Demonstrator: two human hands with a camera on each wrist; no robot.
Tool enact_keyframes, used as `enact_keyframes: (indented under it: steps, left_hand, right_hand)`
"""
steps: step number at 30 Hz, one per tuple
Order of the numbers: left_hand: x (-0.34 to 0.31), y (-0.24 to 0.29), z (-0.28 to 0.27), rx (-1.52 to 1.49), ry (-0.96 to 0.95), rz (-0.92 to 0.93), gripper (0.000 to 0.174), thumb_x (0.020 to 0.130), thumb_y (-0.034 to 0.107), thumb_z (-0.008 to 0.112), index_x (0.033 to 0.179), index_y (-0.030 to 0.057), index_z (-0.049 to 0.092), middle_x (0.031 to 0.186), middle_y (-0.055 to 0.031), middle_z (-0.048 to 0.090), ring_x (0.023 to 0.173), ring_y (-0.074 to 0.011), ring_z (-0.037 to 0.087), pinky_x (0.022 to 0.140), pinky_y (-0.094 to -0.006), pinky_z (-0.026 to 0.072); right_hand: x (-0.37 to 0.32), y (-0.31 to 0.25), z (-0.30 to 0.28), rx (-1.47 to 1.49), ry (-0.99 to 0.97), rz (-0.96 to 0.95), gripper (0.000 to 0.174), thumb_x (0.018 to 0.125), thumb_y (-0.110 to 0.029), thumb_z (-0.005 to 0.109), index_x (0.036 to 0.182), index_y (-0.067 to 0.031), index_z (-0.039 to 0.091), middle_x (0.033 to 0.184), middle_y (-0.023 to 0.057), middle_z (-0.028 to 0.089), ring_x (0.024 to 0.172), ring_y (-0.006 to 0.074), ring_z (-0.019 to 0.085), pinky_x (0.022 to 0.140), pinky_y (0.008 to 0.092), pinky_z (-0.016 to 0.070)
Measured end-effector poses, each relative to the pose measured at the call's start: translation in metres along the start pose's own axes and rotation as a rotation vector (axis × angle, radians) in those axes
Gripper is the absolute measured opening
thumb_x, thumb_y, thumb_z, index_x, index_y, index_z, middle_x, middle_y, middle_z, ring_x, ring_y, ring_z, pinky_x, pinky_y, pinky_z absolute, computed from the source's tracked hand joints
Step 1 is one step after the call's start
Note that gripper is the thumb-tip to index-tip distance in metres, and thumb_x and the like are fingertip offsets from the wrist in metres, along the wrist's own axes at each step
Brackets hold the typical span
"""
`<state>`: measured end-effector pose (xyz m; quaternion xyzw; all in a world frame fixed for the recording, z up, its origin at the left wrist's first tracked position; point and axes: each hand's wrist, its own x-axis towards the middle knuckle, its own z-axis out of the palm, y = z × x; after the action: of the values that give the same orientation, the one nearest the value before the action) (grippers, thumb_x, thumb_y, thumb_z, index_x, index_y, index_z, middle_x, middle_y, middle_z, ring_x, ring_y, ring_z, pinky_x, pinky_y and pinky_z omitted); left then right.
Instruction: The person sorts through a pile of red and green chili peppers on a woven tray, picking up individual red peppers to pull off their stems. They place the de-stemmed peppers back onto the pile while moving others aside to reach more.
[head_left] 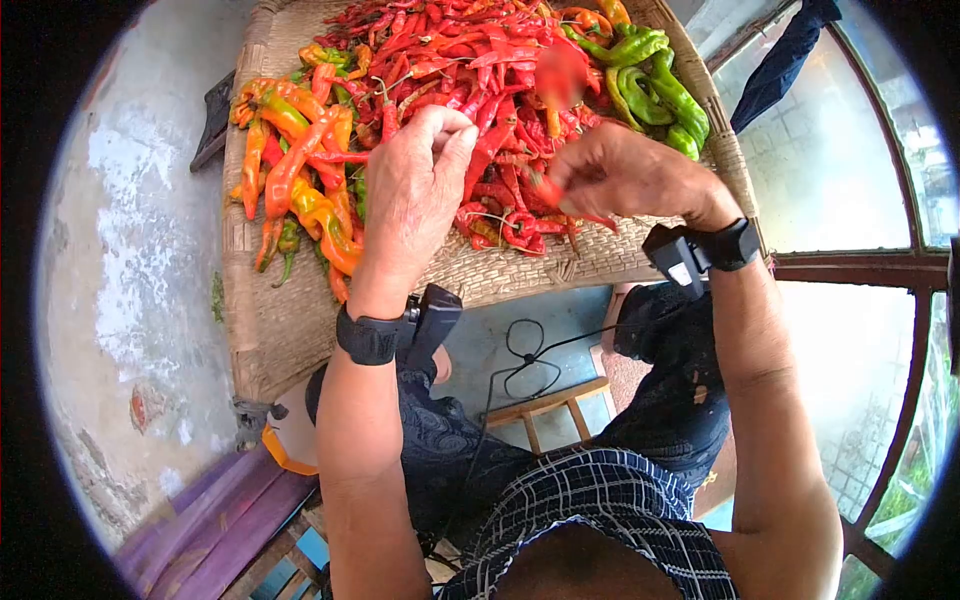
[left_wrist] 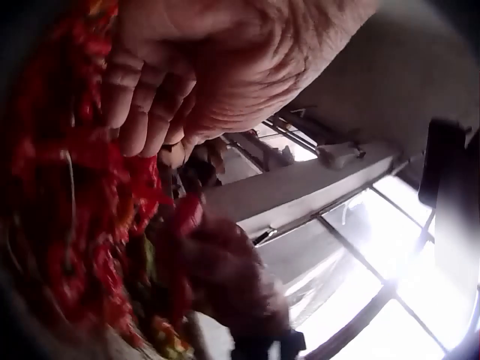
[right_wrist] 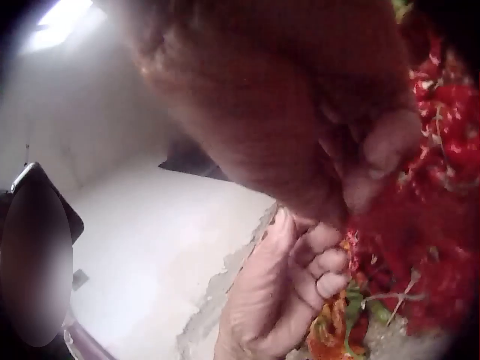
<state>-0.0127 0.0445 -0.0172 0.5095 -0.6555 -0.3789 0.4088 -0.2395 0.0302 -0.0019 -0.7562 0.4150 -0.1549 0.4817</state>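
A heap of red chili peppers [head_left: 430,50] covers the far part of a woven tray [head_left: 290,325]. Over the heap's near left side, my left hand [head_left: 415,180] has its fingers loosely curled, with nothing visible in the palm. Its fingertips hang close over red peppers in the left wrist view. My right hand [head_left: 640,175] pinches a red chili pepper [head_left: 543,188] above the heap's near right edge. This chili pepper [left_wrist: 184,217] is blurred in the left wrist view. In the right wrist view, the right hand [right_wrist: 300,127] overlaps part of the left hand [right_wrist: 277,292].
Orange and yellow peppers [head_left: 320,220] lie on the tray's left side, green peppers [head_left: 680,95] at its far right. A worn wall [head_left: 150,200] stands at left, a framed window [head_left: 840,160] at right. A black cable [head_left: 530,357] hangs below the tray, above a wooden stool [head_left: 550,402].
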Motion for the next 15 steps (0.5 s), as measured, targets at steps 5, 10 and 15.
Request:
enact_keyframes:
  steps: [5,10,15]
  left_hand:
    - [-0.003,-0.009,0.006,0.531,0.031,0.241,0.024,0.081,0.014,0.068,0.099,0.0012,0.058,0.084,-0.0154,0.063,0.076,-0.0344,0.063,0.067,-0.0404,0.0504]
    - [-0.003,-0.014,0.014,0.745,-0.042,0.262,0.029,0.078,0.01,0.068,0.104,0.0019,0.057,0.088,-0.0164,0.06,0.079,-0.0355,0.061,0.069,-0.0413,0.0494]
    - [0.004,-0.01,0.009,0.375,-0.013,0.153,0.024,0.081,0.011,0.068,0.099,0.002,0.055,0.078,-0.011,0.062,0.068,-0.0251,0.063,0.061,-0.0347,0.05]
  right_hand:
    - [0.003,-0.016,-0.017,0.301,0.23,-0.061,0.03,0.092,-0.024,0.063,0.112,-0.0023,0.063,0.082,0.0029,0.064,0.072,0.0079,0.058,0.065,0.0235,0.0493]
    - [0.013,0.0,-0.008,0.097,0.473,-0.197,0.036,0.091,-0.022,0.064,0.116,0.0036,0.059,0.094,0.0083,0.067,0.078,0.0116,0.061,0.07,0.0275,0.052]
    - [0.016,0.01,0.027,0.044,0.231,-0.078,0.025,0.087,-0.022,0.069,0.098,0.0002,0.066,0.076,0.0078,0.067,0.07,0.0135,0.063,0.065,0.031,0.0515]
